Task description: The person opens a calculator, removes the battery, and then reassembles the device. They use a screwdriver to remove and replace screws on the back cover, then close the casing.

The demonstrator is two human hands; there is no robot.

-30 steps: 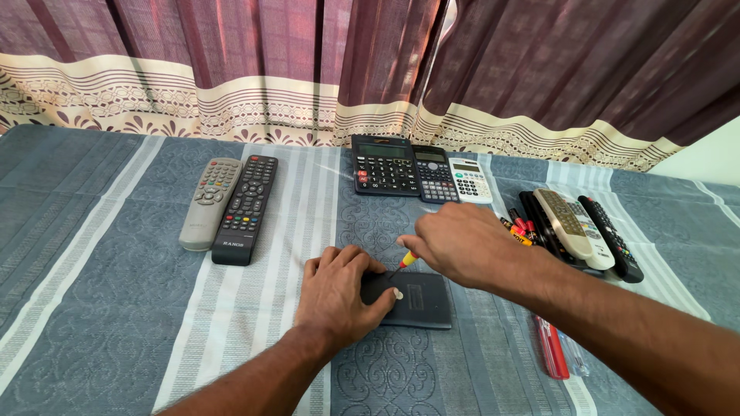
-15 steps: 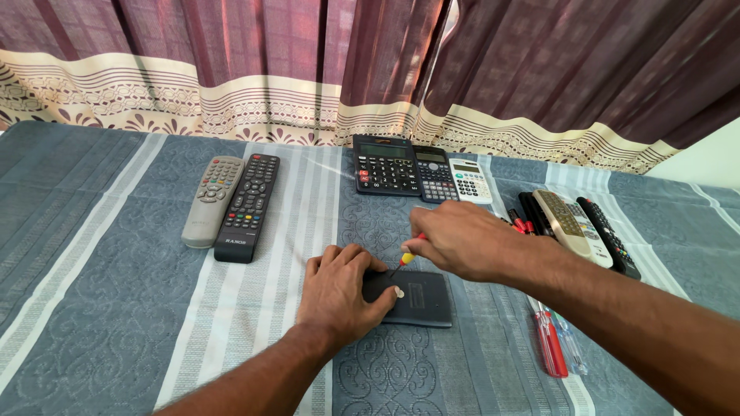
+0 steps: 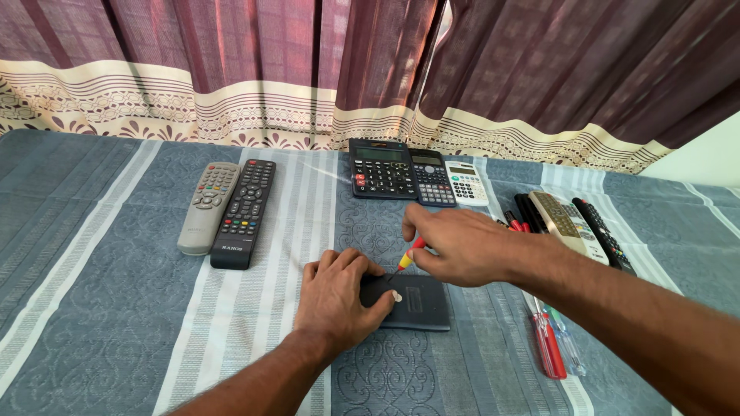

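A dark flat device (image 3: 416, 303) lies back side up on the blue patterned bedsheet (image 3: 92, 308). My left hand (image 3: 339, 296) presses down on its left end, thumb across the case. My right hand (image 3: 459, 245) grips a small screwdriver with a red and yellow handle (image 3: 409, 255); its tip points down at the device's upper left area, close to my left fingers. The screwdriver's upper part is hidden inside my fist.
A grey remote (image 3: 206, 206) and a black remote (image 3: 244, 212) lie at left. Three calculators (image 3: 416, 176) sit at the back centre. More remotes (image 3: 574, 223) and red-handled screwdrivers (image 3: 549, 345) lie at right. Maroon curtains (image 3: 308, 69) hang behind.
My right hand has shifted slightly left and down with the screwdriver, bringing its tip closer to the device. My left hand stays pressed on the device.
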